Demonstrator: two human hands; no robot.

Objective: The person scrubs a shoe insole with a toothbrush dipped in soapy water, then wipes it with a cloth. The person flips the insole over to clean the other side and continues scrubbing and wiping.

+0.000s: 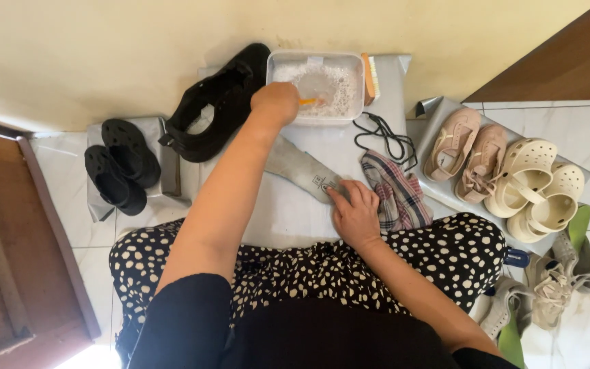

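My left hand [276,102] reaches forward over a clear plastic tub [358,87] of soapy water, fingers closed on a small brush with an orange handle [307,101] dipped in the foam. A grey shoe insole [298,167] lies on the grey sheet [394,96] in front of me. My right hand [354,213] presses flat on the insole's near end, next to a plaid cloth [396,195]. A pair of black shoes [216,102] leans beside the tub on the left.
Black laces [385,137] lie right of the tub, a wooden brush [370,75] on its right edge. Black clogs [121,164] sit at left. Pink sneakers [464,154], cream clogs [537,188] and beige sneakers [554,283] crowd the right. A wooden door frame [49,232] stands at left.
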